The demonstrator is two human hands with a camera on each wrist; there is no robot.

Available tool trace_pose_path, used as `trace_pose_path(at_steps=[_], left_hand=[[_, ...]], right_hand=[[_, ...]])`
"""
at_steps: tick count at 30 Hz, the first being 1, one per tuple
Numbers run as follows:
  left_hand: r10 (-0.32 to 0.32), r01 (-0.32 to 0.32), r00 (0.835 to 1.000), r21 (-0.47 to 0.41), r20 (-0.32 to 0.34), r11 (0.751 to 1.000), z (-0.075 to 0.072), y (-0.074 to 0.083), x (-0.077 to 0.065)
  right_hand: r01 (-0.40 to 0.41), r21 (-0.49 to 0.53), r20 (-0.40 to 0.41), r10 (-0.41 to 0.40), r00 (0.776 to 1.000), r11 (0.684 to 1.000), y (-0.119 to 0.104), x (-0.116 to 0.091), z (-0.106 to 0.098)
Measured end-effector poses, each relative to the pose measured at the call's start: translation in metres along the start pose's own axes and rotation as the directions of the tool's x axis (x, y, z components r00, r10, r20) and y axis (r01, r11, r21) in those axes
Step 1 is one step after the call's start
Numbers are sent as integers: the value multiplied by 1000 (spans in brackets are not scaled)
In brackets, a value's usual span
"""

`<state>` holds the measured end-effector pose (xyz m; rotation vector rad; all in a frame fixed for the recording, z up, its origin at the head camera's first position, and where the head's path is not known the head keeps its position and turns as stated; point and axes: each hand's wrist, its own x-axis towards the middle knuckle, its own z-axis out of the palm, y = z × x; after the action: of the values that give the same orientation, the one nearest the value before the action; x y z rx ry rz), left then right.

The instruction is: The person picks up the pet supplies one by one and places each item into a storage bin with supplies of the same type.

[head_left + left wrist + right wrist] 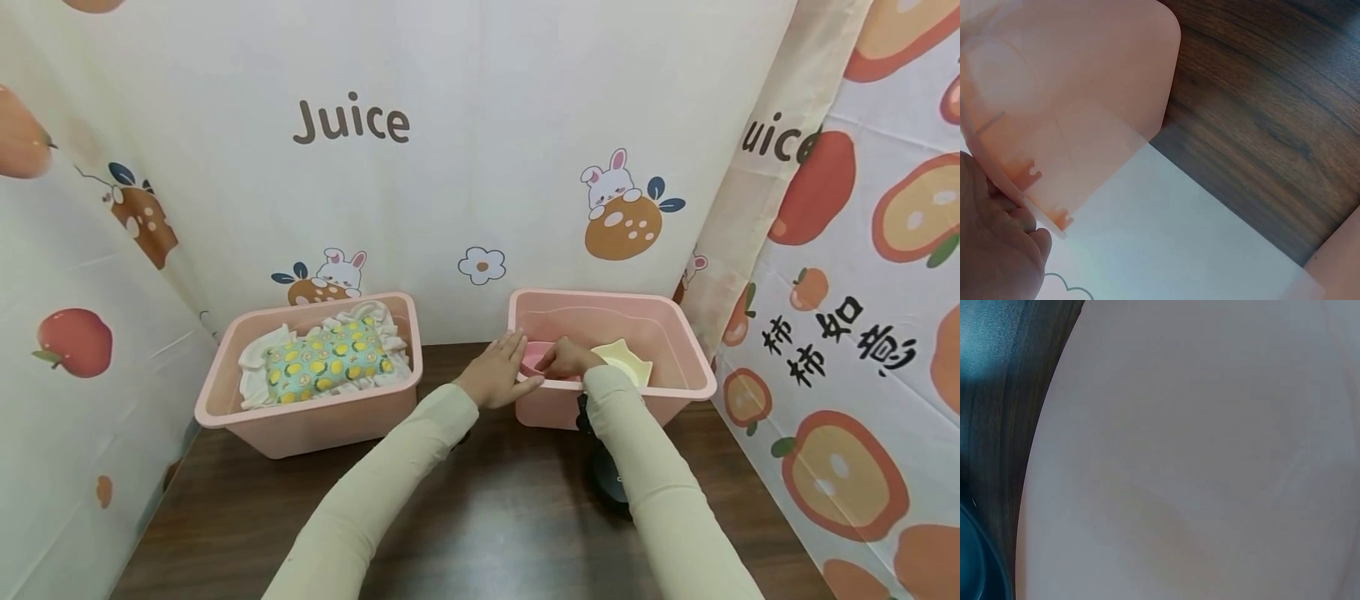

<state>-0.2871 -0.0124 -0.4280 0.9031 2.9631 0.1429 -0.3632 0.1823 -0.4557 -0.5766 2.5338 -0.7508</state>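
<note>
My left hand (495, 369) holds the left front corner of the right-hand pink plastic bin (690, 372). In the left wrist view its fingers (1022, 220) bend against the bin's rim. Inside that bin my right hand (572, 358) reaches over the front rim and grips the edge of a pink bowl (532, 352), its fingertips partly hidden. Beside that hand lies a pale yellow dish with a pointed, star-like rim (628, 358). The right wrist view is mostly filled by the bin's outer wall (1179, 437), so the right hand cannot be seen there.
To the left stands another pink bin (322, 421) with a lemon-print cushion (330, 358) on white ruffled cloth (258, 367). A dark round vessel (609, 479) sits on the brown wooden table (487, 517) under the right forearm. Printed curtains (480, 167) enclose the back and sides.
</note>
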Motion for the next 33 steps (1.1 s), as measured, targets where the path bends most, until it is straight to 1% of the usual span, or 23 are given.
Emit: trace_pose_path(at_steps=[2,4,7,12,15,17,19,23,26,30,33], left_hand=[[-1,1,1000,4,0,1000,0,-1,0],[-6,6,1000,5,5,1000,1,-1,0],[-14,14,1000,3,11,1000,3,-1,1],[-17,17,1000,-4,8,1000,5,-1,1],[-17,17,1000,-7,5,1000,5,0,1],[-15,15,1000,-4,8,1000,5,1,1],[-14,14,1000,4,11,1000,5,1,1],[-11,11,1000,11,14,1000,4,1,1],[-12,12,1000,6,13,1000,4,1,2],[-15,15,1000,10,15,1000,3,0,2],[-13,13,1000,5,9,1000,3,0,1]], right_hand=[[-19,2,58,19,998,1000,-1,-1,0],[-50,4,121,49,991,999,-2,-1,0],[-79,-18,185,81,979,997,-4,-3,0],[-114,-45,234,121,965,992,-6,-7,1],[-141,-39,258,147,955,989,-6,-9,1],[-128,-13,267,127,955,992,-5,-8,1],[-112,26,257,101,961,993,-5,-7,1],[-64,67,237,47,970,996,-6,-5,0],[-42,68,231,25,973,997,-6,-4,-1],[-57,147,210,25,977,987,-7,-5,0],[-72,224,182,31,983,972,-7,-5,-1]])
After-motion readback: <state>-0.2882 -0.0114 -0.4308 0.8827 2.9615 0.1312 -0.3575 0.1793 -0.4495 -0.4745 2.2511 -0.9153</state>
